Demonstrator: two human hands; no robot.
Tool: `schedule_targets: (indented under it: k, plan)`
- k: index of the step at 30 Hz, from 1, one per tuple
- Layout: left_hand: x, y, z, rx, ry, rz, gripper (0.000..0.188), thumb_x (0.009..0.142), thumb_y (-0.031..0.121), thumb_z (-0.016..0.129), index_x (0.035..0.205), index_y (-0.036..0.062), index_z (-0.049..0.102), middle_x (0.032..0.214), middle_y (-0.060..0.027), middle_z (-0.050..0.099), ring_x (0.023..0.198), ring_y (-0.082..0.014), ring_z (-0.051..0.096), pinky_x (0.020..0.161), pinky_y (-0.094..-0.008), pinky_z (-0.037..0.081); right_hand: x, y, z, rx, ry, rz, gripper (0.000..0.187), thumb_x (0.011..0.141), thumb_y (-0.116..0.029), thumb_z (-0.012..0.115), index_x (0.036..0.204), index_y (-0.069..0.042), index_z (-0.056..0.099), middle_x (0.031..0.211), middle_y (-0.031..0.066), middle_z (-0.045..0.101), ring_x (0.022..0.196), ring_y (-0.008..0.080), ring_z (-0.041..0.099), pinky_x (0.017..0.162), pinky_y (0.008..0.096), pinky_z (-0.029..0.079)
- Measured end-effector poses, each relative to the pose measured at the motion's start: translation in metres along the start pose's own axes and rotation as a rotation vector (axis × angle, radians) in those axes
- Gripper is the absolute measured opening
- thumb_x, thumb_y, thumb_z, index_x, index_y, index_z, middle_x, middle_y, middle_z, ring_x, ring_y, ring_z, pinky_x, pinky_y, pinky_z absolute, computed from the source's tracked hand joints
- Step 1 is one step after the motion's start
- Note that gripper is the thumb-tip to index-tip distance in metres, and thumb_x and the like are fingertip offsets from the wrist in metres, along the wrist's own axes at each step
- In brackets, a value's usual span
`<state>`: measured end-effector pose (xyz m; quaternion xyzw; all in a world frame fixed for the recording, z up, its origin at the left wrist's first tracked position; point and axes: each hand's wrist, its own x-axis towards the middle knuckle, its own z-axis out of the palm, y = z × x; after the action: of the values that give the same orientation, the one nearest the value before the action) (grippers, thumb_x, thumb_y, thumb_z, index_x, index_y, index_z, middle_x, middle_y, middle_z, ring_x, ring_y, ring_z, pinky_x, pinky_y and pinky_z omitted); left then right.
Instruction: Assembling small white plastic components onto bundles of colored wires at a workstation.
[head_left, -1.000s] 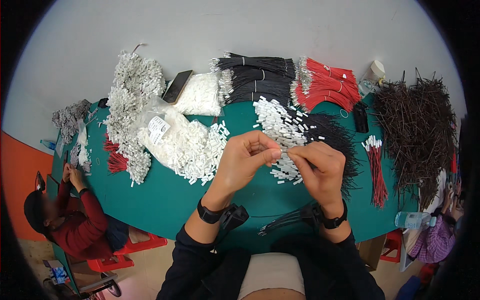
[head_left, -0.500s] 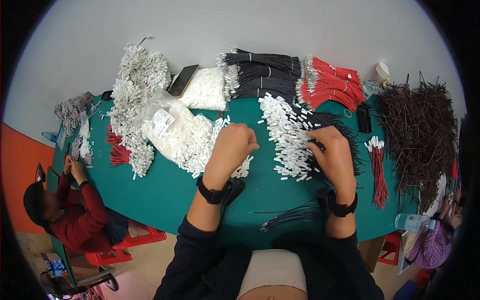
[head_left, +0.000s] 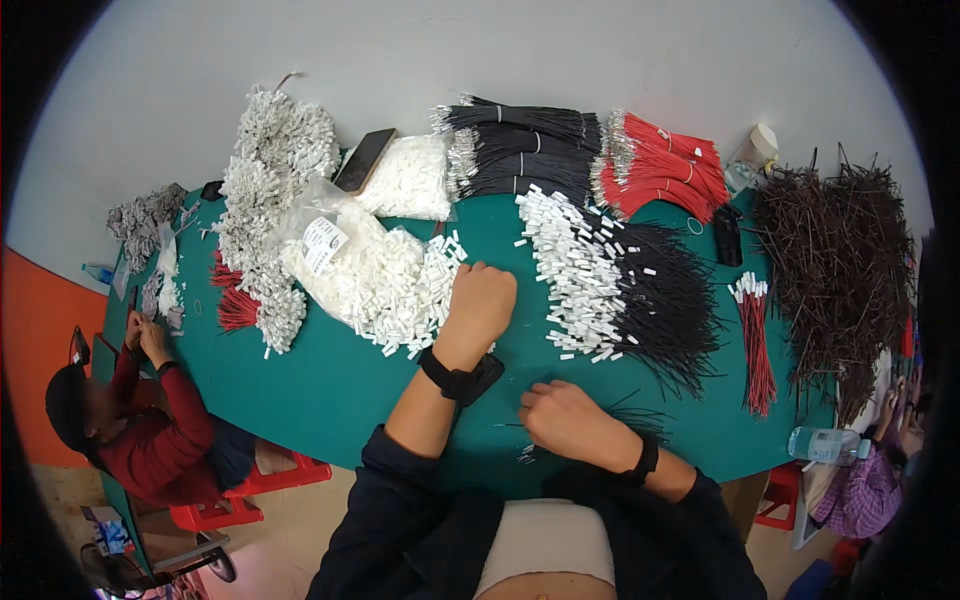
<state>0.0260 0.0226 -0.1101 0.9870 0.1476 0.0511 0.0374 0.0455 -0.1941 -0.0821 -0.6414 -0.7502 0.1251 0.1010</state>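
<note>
- Head-worn fisheye here, peering steeply down past the wearer's torso [head_left: 545,540]!
- Near the green tabletop [head_left: 330,395], taking it in wide, grey wall [head_left: 560,50] up top!

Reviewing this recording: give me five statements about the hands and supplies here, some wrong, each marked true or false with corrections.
1. The left hand is at the right edge of the heap of small white oblong pieces. True.
2. The right hand is farther from the person's body than the left hand. False: it is nearer.
3. The loose white-tipped black wires have their white ends toward the right. False: toward the left.
4. The slim bunch of white-tipped red wires lies right of both hands. True.
5. The clear plastic bottle stands upright. False: it lies on its side.
</note>
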Motion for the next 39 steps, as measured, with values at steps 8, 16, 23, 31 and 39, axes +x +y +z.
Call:
schedule_targets:
  k: [8, 16, 23, 31, 39]
  plan:
    - [-0.002, -0.004, -0.033, -0.293, -0.056, 0.013, 0.008, 0.073, 0.011, 0.074, 0.077, 0.0053, 0.071, 0.076, -0.0134, 0.070, 0.076, -0.0303, 0.069, 0.069, -0.0417, 0.053, 0.002, -0.006, 0.006, -0.019, -0.012, -0.038, 0.006, 0.071, -0.009, 0.066, 0.069, -0.004, 0.068, 0.077, 0.0107, 0.066, 0.079, 0.0267, 0.067, 0.068, 0.0371, 0.052]
    - [0.000, -0.006, -0.053, -0.703, -0.059, 0.061, 0.006, 0.081, 0.007, 0.071, 0.084, 0.0028, 0.072, 0.084, -0.0154, 0.071, 0.079, -0.0347, 0.069, 0.072, -0.0422, 0.054, 0.004, -0.005, 0.002, 0.039, -0.035, -0.065, 0.006, 0.073, -0.008, 0.067, 0.076, -0.003, 0.069, 0.079, 0.0111, 0.068, 0.078, 0.0271, 0.067, 0.067, 0.0386, 0.054]
    - [-0.006, -0.003, -0.079, -1.216, -0.062, -0.003, 0.014, 0.094, 0.011, 0.068, 0.101, -0.0008, 0.072, 0.077, -0.0036, 0.067, 0.069, -0.0108, 0.063, 0.063, -0.0258, 0.051, 0.015, -0.001, -0.073, 0.915, 0.291, -0.208, 0.008, 0.084, -0.002, 0.068, 0.091, -0.001, 0.063, 0.082, 0.0077, 0.066, 0.076, 0.0234, 0.068, 0.067, 0.0350, 0.054]
    - [-0.013, 0.013, -0.106, -1.512, -0.196, -0.036, 0.016, 0.096, 0.008, 0.066, 0.108, -0.0015, 0.071, 0.079, -0.0005, 0.066, 0.069, -0.0066, 0.060, 0.064, -0.0227, 0.050, 0.005, 0.020, -0.119, 0.728, 0.728, 0.186, 0.007, 0.091, 0.002, 0.064, 0.097, 0.002, 0.061, 0.075, 0.0060, 0.064, 0.069, 0.0124, 0.065, 0.061, 0.0247, 0.048]
    - [-0.021, 0.022, -0.115, -1.470, 0.015, -0.018, 0.027, 0.092, 0.002, 0.068, 0.119, -0.0003, 0.069, 0.091, -0.0035, 0.071, 0.079, -0.0074, 0.064, 0.075, -0.0225, 0.053, 0.004, 0.033, -0.111, 0.701, 0.908, 0.430, 0.008, 0.090, 0.003, 0.066, 0.096, 0.002, 0.060, 0.068, -0.0010, 0.053, 0.060, 0.0022, 0.043, 0.052, 0.0200, 0.032]
